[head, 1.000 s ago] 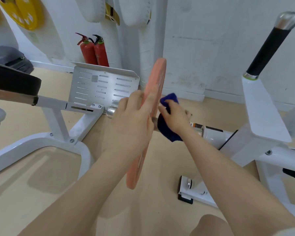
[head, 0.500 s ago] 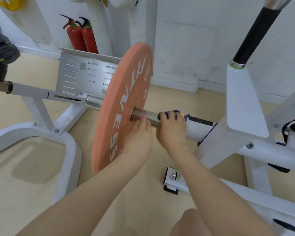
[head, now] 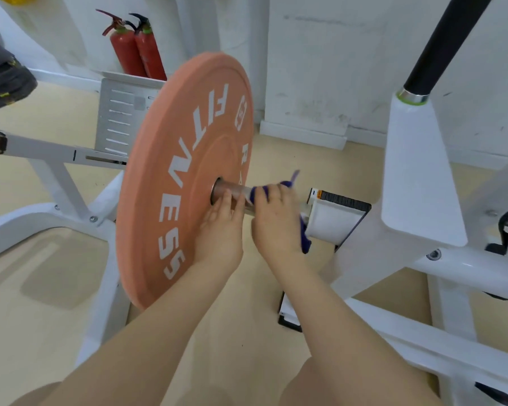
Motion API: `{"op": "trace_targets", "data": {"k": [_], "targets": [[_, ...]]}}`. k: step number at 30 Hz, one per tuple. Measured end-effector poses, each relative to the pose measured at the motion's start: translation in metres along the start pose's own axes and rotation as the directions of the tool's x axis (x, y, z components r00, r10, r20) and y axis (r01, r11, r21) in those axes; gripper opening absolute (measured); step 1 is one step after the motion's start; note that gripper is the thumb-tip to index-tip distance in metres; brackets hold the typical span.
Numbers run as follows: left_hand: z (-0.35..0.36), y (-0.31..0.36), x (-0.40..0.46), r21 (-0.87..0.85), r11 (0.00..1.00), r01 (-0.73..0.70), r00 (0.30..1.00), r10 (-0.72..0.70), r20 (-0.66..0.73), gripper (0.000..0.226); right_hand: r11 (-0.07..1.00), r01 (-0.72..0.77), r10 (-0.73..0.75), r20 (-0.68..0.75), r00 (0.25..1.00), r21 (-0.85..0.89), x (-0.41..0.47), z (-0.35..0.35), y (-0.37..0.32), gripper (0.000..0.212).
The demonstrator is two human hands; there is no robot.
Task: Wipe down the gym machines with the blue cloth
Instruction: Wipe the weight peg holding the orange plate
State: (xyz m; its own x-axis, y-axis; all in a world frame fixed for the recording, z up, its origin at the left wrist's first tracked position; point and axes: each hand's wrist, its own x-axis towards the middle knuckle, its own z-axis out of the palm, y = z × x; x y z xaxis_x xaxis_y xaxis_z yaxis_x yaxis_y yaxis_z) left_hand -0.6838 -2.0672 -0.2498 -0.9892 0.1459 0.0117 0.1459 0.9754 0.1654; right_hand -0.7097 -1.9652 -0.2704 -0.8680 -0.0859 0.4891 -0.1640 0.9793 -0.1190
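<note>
- While my right hand point(head: 276, 218) gripped the cloth point(head: 304, 238) round the sleeve point(head: 235, 191) to wipe it,
- my left hand point(head: 220, 227), fingers straight, steadied the plate point(head: 170, 183).

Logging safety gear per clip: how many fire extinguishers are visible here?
2. Both stand side by side on the floor against the back wall, behind the orange weight plate: left extinguisher, right extinguisher. Others may be out of view.

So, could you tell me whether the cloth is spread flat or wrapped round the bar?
Wrapped: the right hand grips the cloth round the bar.
</note>
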Motion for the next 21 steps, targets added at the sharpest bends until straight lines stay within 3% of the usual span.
{"op": "trace_targets", "data": {"k": [3, 5, 8, 12, 17, 21], "targets": [[0.003, -0.006, 0.002, 0.015, 1.0, 0.003, 0.998, -0.002, -0.064, 0.071, 0.984, 0.145, -0.151, 0.056, 0.987, 0.102, 0.019, 0.004, -0.011, 0.035], [0.002, -0.008, -0.001, 0.023, 1.0, 0.014, 1.0, -0.014, -0.019, 0.074, 0.991, 0.101, -0.11, 0.107, 0.988, 0.084, 0.011, -0.007, 0.006, 0.044], [-0.003, -0.005, -0.003, 0.005, 0.999, 0.045, 0.999, -0.045, 0.018, 0.077, 1.0, -0.025, 0.026, 0.042, 0.999, -0.009, -0.021, -0.024, 0.033, 0.051], [-0.006, 0.002, -0.005, -0.024, 0.995, 0.093, 0.994, -0.092, 0.052, 0.078, 0.995, -0.035, 0.037, 0.021, 0.999, -0.089, -0.027, -0.017, 0.021, 0.06], [0.0, 0.002, -0.002, 0.007, 0.994, 0.11, 0.993, -0.11, 0.046, 0.078, 0.984, 0.081, -0.095, 0.086, 0.992, 0.158, 0.009, -0.017, 0.017, 0.045], [-0.001, 0.007, -0.002, -0.029, 0.993, 0.115, 0.992, -0.114, 0.056, 0.077, 0.949, -0.187, 0.204, -0.041, 0.978, 0.254, -0.022, -0.037, 0.037, 0.046]]}}
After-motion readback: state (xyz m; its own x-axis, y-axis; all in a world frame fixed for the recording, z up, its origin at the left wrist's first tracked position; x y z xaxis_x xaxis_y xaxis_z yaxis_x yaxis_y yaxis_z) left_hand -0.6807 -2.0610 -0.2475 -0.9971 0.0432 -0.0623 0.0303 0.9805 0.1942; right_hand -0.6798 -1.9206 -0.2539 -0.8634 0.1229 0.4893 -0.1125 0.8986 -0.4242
